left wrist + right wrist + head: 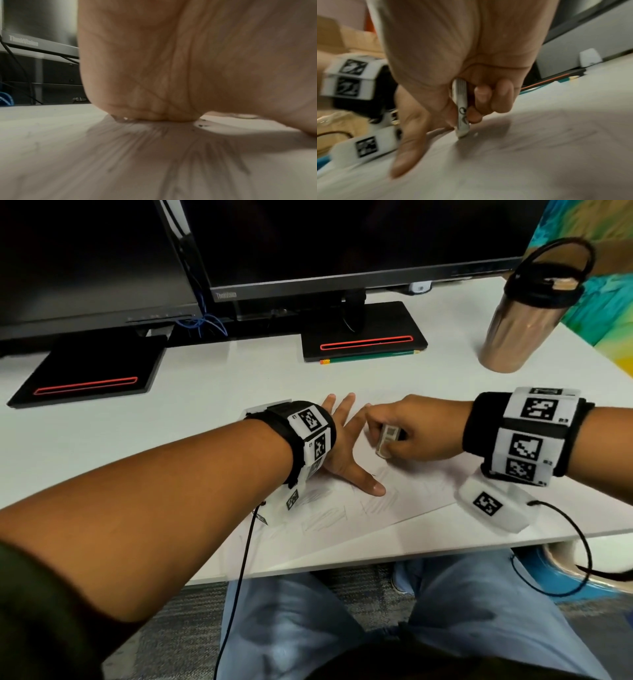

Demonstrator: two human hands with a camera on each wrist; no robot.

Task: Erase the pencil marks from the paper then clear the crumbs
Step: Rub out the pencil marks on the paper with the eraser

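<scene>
White paper sheet (pixel 404 491) with grey hatched pencil patches (pixel 378 501), flat on the white desk (pixel 212 378) near its front edge, turned at an angle. Small white sleeved eraser (pixel 387 440) pinched in right hand (pixel 414 429) between thumb and curled fingers (pixel 496 94); long axis steep, leaning, lower tip meeting the paper. Remaining hatching just nearward of that tip, toward the person, beside the left thumb. Left hand (pixel 342 453) pressed flat, fingers spread and straight, pinning the sheet. Dark crumbs (pixel 201 123) under the palm edge. Beyond: two black monitor stands, green pencil (pixel 370 357), bronze metal tumbler (pixel 517 326).
</scene>
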